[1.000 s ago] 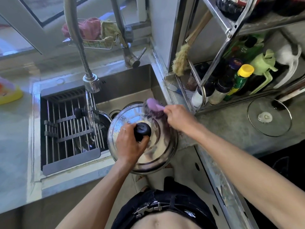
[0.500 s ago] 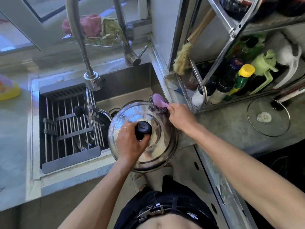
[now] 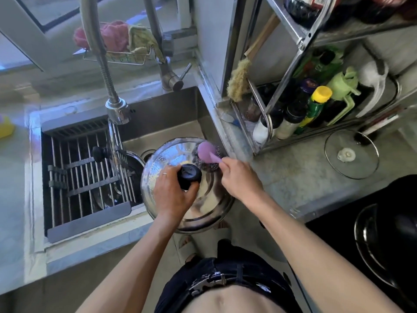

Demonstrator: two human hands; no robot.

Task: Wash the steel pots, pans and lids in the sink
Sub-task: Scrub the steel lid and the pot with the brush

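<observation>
Two hands on steel lid, scrubber bristles blurred

two hands, two lids, one scrubber

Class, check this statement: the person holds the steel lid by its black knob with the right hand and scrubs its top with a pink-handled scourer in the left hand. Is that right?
Not quite: the hands are swapped. The head view shows the left hand gripping the black knob of the steel lid, while the right hand scrubs its top with the pink-handled scourer.
</observation>
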